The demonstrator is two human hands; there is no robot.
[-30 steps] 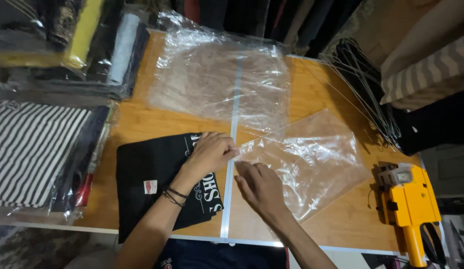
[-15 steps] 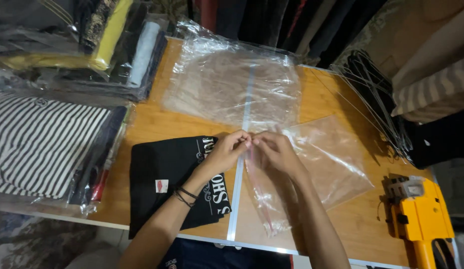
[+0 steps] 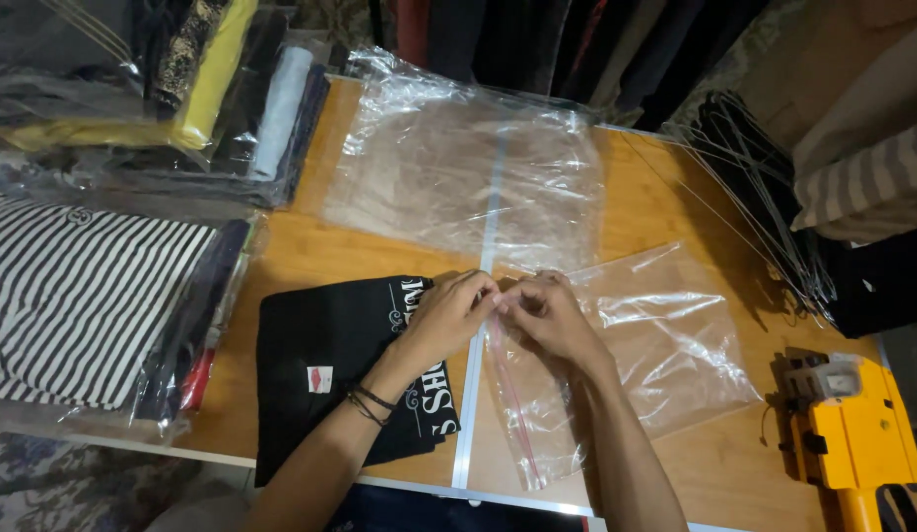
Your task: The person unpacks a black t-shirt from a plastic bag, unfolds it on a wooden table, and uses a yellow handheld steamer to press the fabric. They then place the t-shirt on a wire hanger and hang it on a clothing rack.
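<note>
right now the left hand [image 3: 448, 313] and right hand [image 3: 549, 313] meet fingertip to fingertip, both pinched shut on the upper end of the zip strip of a clear plastic bag [image 3: 665, 355]. that strip's long axis runs from the pinch down toward the bench's [image 3: 310, 256] near edge, the mouth facing a folded black shirt [image 3: 330, 369] just left; the bag spreads rightward.

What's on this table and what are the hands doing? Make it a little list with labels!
Left hand: pinching the top edge of the clear zip bag
Right hand: pinching the same edge, beside the left
Under left forearm: folded black T-shirt with white print
Far side: pile of clear plastic bags
Left side: bagged striped shirt
Right corner: yellow tagging gun
Surface: wooden table
</note>
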